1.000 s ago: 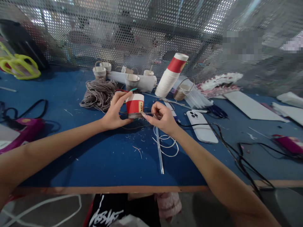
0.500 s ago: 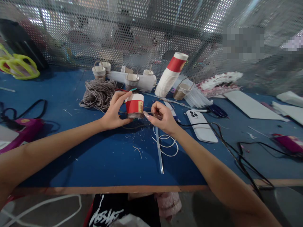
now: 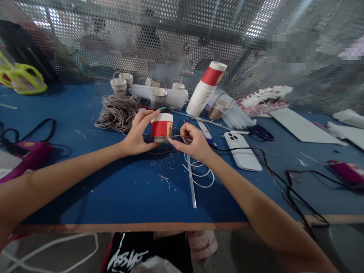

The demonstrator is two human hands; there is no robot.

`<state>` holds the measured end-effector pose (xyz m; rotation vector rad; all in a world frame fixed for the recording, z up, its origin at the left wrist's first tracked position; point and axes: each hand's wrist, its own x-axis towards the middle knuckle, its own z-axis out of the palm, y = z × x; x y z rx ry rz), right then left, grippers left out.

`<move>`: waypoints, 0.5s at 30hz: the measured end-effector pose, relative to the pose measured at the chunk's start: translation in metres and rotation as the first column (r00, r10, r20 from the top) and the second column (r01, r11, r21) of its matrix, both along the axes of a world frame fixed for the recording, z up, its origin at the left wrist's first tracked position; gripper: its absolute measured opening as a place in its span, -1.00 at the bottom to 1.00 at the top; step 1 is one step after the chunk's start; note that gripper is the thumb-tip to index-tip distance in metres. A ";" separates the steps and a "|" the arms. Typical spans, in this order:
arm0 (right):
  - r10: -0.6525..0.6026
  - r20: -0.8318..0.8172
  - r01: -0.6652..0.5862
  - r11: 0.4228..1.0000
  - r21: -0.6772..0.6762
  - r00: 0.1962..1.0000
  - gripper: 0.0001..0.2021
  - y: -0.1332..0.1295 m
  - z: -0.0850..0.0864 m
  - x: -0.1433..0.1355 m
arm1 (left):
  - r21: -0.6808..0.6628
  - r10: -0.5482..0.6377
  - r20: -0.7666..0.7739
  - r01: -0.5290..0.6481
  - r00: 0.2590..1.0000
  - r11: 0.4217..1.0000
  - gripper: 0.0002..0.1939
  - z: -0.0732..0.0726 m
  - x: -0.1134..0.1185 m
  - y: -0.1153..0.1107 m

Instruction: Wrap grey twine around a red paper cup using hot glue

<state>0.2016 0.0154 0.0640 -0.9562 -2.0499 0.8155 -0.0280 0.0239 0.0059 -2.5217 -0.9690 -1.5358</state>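
My left hand [image 3: 138, 133] grips a red and white paper cup [image 3: 161, 123] between thumb and fingers, above the blue table. Around the cup's lower end run a few turns of grey-brown cord [image 3: 160, 139]. My right hand [image 3: 195, 141] is closed on the cord, which stretches from the cup into its curled fingers. The right thumb and a fingertip press at the cup's lower right edge. Behind my left hand lies a loose heap of the same kind of cord [image 3: 117, 113].
A leaning stack of paper cups [image 3: 202, 91] stands behind. Small cord-wrapped cups with handles, one a brown bucket [image 3: 219, 109], stand along the back. A white phone [image 3: 242, 151], black cable, clear glue stick [image 3: 191, 185] and purple glue gun [image 3: 35, 155] lie on the table [image 3: 113, 197].
My right hand has shifted slightly left, its thumb now further across the cup's lower front. My left hand keeps its hold, and the cup is turned or tilted a little.
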 end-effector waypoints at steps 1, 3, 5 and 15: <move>-0.001 -0.001 0.001 1.000 -0.005 1.000 -0.57 -0.001 0.000 0.000 | 0.003 -0.001 -0.001 0.001 1.000 1.000 -0.13 0.000 0.000 0.000; 0.000 -0.006 0.000 1.000 -0.013 1.000 -0.57 -0.001 0.001 0.000 | 0.007 -0.005 0.003 0.005 1.000 1.000 -0.13 0.000 0.000 0.001; 0.003 -0.017 -0.003 1.000 -0.017 1.000 -0.57 -0.001 0.000 0.000 | 0.008 -0.007 0.007 0.007 1.000 1.000 -0.12 -0.001 0.000 0.001; 0.060 -0.086 -0.074 0.981 -0.179 0.995 -0.58 0.006 -0.003 0.005 | -0.039 -0.032 0.017 0.032 0.999 0.999 -0.04 -0.001 -0.001 0.002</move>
